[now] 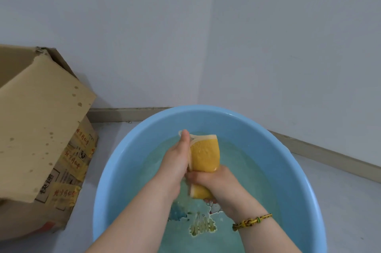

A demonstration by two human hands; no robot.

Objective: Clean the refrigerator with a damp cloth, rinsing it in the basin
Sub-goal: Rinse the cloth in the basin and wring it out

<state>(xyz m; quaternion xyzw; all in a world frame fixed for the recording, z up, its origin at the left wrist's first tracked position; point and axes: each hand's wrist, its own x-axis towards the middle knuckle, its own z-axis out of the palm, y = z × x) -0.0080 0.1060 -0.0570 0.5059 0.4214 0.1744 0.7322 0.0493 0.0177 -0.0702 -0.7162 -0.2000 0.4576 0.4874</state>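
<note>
In the lower middle of the frame, both hands hold a wet yellow cloth (205, 154) above the water in a blue plastic basin (115, 162). The right hand (214, 180) is clenched around the cloth's lower part; the left hand (177, 157) presses flat along its left edge, thumb up. The refrigerator isn't in sight. A hard squeeze this high could spray water past the rim onto the floor or the already spotted cardboard box (41, 129) at the left, which stands close to the basin and would soften.
</note>
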